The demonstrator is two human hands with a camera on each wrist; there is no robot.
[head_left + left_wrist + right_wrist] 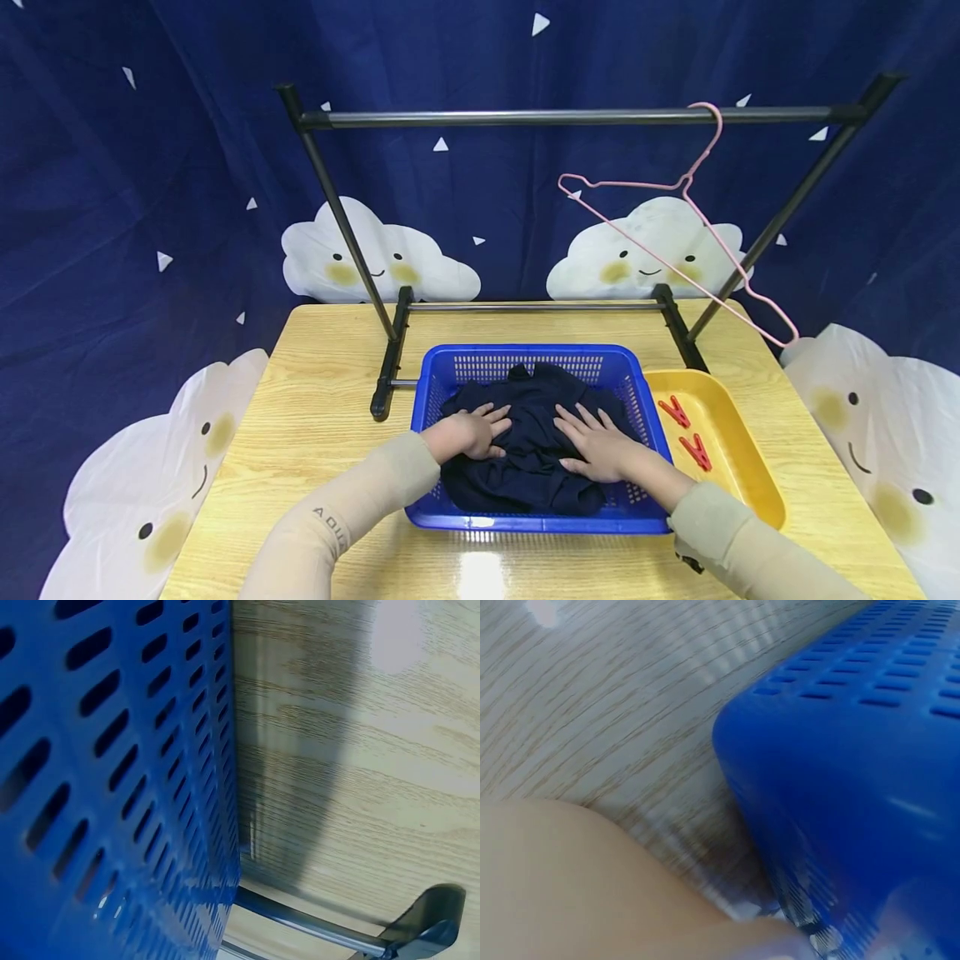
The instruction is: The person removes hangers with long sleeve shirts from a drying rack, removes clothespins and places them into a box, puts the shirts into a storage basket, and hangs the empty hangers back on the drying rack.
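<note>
Dark navy cloth (536,417) lies crumpled inside a blue plastic basket (525,523) with slotted walls. My left hand (474,432) reaches over the basket's left rim and rests on the cloth, fingers pointing right. From the right side, my right hand (603,448) lies on the same cloth with its fingers spread. In the left wrist view the basket's slotted wall (150,750) fills the left half, and the hand is hidden. The right wrist view shows a corner of the basket (840,772), with part of my arm (577,877) at lower left.
A black garment rack (487,119) stands behind the basket on the wooden table (322,400). One pink hanger (693,183) hangs from its bar at the right. Right of the basket, a yellow tray (738,433) holds two red clips (696,452).
</note>
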